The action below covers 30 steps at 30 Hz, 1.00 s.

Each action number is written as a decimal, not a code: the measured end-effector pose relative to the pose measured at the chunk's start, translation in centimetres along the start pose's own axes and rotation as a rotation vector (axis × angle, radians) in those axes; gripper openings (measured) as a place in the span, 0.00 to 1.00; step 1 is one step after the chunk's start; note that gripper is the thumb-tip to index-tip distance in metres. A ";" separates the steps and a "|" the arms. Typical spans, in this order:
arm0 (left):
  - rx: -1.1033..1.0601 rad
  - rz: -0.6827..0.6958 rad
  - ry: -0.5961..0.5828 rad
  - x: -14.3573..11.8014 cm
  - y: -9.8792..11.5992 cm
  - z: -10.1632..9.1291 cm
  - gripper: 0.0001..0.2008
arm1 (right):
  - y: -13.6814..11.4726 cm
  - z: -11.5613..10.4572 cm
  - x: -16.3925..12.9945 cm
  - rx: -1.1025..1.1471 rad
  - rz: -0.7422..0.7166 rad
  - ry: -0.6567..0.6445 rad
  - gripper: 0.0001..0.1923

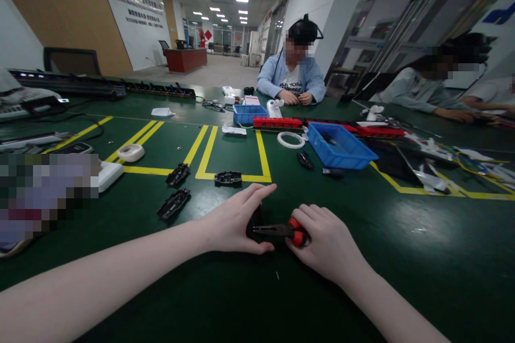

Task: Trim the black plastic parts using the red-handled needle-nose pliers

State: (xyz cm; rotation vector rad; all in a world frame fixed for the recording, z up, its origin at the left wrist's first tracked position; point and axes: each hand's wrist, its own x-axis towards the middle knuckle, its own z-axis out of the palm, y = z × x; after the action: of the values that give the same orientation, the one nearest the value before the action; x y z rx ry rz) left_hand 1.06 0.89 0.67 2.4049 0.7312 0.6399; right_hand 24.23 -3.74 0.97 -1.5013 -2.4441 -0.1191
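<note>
Red-handled pliers [277, 230] are gripped in my right hand [322, 236], whose fingers wrap round the handles. Their dark jaws point left toward a black plastic part [252, 218]. My left hand [235, 220] curves around that part, thumb below and fingers above. Much of the part is hidden behind the hand, and I cannot tell whether the jaws grip it. Similar black plastic shells lie beyond my left hand: one shell [228, 178] on the yellow tape, and two more, a shell [174, 203] and a shell [178, 174], to its left.
A blue bin [341, 153] stands at the right, with a black piece [306, 160] and a white ring [291, 140] nearby. Farther back is a smaller blue bin [249, 114]. A white box [108, 176] lies at left. A person [292, 75] sits across the green table [225, 300].
</note>
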 end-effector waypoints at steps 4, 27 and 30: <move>0.102 -0.026 0.039 0.1 -0.2 0.3 0.52 | 0.0 0.0 0.0 -0.009 0.006 -0.005 0.06; 0.257 0.005 0.080 0.4 -0.3 0.4 0.34 | 0.3 0.4 0.2 0.131 0.029 0.059 0.09; 0.261 -0.022 0.081 0.5 -0.3 0.3 0.34 | 1.0 0.7 0.4 0.167 0.091 0.085 0.09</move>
State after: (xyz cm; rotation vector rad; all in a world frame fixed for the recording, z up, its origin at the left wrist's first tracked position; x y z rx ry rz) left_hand 1.46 1.27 0.40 2.6149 0.9240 0.6718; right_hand 24.79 -2.84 0.38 -1.4991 -2.2542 0.0379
